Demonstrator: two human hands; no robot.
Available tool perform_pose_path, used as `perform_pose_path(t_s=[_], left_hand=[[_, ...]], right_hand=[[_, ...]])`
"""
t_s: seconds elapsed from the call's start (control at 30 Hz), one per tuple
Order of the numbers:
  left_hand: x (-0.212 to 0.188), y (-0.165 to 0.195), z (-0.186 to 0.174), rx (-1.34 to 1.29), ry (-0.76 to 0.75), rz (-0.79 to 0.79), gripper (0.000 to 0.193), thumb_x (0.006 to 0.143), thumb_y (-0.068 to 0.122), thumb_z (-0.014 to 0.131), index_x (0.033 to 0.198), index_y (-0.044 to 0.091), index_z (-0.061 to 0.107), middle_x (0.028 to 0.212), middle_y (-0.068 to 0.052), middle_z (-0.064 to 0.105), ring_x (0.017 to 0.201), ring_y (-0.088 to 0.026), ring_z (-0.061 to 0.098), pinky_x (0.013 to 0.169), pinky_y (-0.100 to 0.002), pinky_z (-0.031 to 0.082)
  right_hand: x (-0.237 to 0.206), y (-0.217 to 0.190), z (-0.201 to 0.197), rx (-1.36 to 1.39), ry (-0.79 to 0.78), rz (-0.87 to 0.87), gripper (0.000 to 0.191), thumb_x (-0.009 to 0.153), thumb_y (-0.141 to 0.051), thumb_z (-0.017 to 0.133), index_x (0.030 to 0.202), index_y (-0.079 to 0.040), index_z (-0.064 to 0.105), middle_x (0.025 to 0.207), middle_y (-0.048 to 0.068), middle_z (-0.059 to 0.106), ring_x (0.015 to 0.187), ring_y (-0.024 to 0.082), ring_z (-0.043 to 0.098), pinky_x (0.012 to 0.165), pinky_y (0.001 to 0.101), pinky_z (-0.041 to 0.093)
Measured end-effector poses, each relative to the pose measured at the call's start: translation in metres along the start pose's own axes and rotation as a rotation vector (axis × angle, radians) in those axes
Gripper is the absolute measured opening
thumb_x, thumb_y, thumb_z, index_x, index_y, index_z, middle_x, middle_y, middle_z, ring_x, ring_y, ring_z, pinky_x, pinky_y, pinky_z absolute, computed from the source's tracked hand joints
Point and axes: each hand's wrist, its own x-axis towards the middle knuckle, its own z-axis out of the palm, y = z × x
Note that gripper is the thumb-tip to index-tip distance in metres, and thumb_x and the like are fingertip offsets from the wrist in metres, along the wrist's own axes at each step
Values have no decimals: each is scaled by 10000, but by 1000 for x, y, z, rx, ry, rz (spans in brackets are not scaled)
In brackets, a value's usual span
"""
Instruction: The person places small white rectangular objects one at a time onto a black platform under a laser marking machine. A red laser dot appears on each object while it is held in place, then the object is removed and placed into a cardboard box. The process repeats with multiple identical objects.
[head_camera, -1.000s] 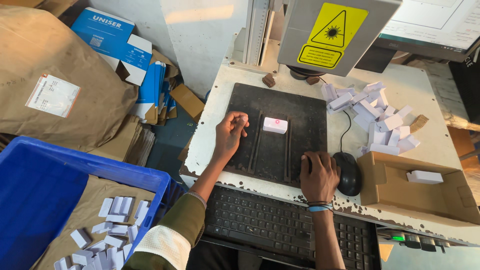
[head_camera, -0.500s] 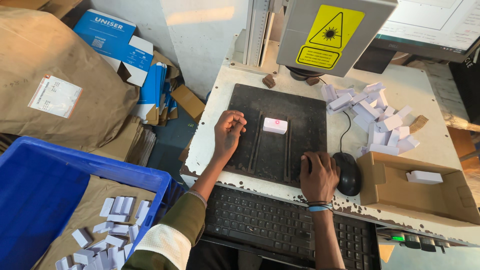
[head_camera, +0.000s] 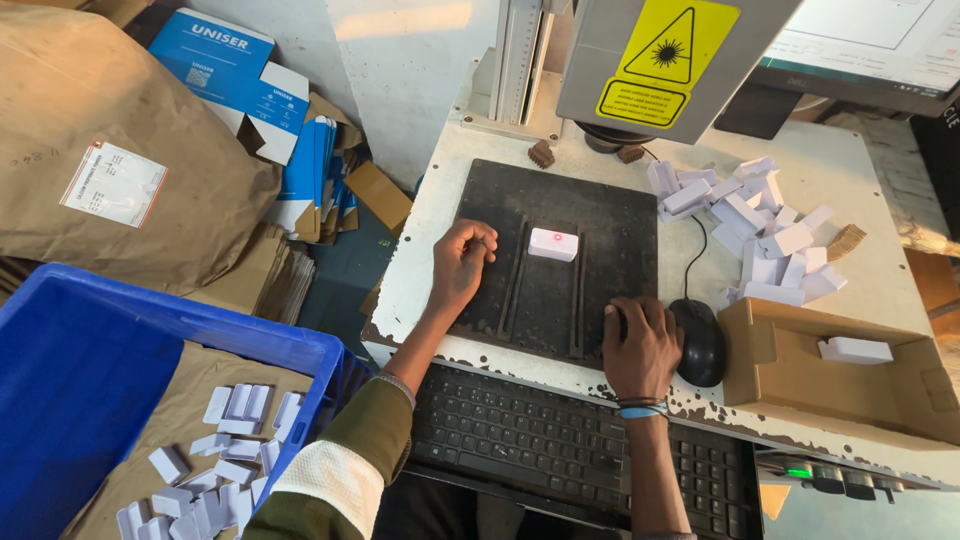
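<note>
A small white block (head_camera: 553, 244) with a red light spot on it lies on the black work plate (head_camera: 560, 300) under a grey laser machine head (head_camera: 668, 60). My left hand (head_camera: 459, 264) rests on the plate's left part, fingers loosely curled, holding nothing, a short gap from the block. My right hand (head_camera: 640, 345) lies flat on the plate's front right corner, right beside a black mouse (head_camera: 700, 342), with nothing in it.
A pile of white blocks (head_camera: 745, 225) lies at the right of the table. A cardboard box (head_camera: 830, 375) holds one white block. A black keyboard (head_camera: 560, 450) sits in front. A blue crate (head_camera: 120, 400) with several white blocks stands at the lower left, with brown sacks behind.
My left hand has shifted slightly on the plate and curled its fingers a little more. The block and my right hand have stayed in place.
</note>
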Motion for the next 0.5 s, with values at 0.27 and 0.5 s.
perform_pose_path(t_s=[0.27, 0.5], left_hand=[[-1, 5, -1, 31, -69, -65, 259, 931, -136, 413, 829, -7, 613, 917, -99, 697, 739, -100, 576, 709, -251, 509], [-1, 6, 0, 103, -63, -67, 256, 958, -117, 435, 826, -4, 623, 896, -91, 704, 725, -103, 590, 686, -256, 517]], right_hand=[[0, -1, -1, -4, -7, 8, 139, 974, -233, 687, 1026, -122, 753, 1062, 62, 684, 986, 307, 642, 913, 481, 469], [1, -1, -1, -18, -3, -3, 146, 976, -237, 690, 1029, -117, 754, 1052, 66, 679, 999, 309, 639, 928, 482, 469]])
